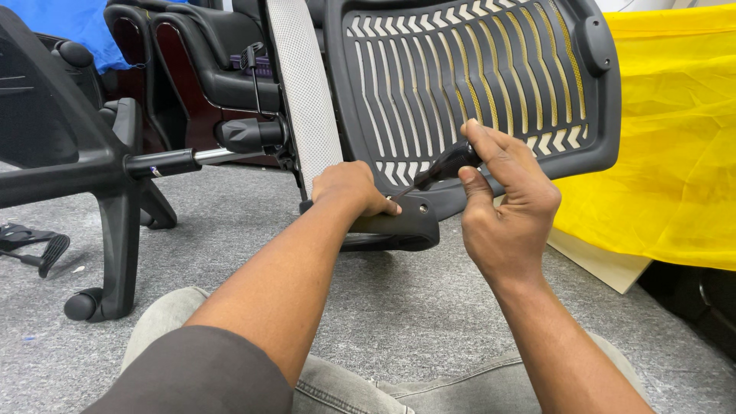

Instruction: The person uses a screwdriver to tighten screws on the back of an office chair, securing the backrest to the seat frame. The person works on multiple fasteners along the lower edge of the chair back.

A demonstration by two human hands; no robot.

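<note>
An office chair lies tipped on its side on grey carpet. Its black slotted backrest (475, 77) stands in front of me. My left hand (353, 190) grips the black bracket (406, 224) at the bottom of the backrest. My right hand (502, 201) holds a black-handled screwdriver (448, 165) between thumb and fingers. Its tip points down-left at a screw hole on the bracket, next to my left fingers. The white mesh edge of the seat (307, 84) rises just left of the backrest.
The chair's black star base (115, 207) with a castor (80, 305) and gas cylinder (192, 159) lies at left. Black armchairs (207, 61) stand behind. A yellow cloth (675, 146) covers something at right, over a flat board (598, 261). A small black part (38, 249) lies far left.
</note>
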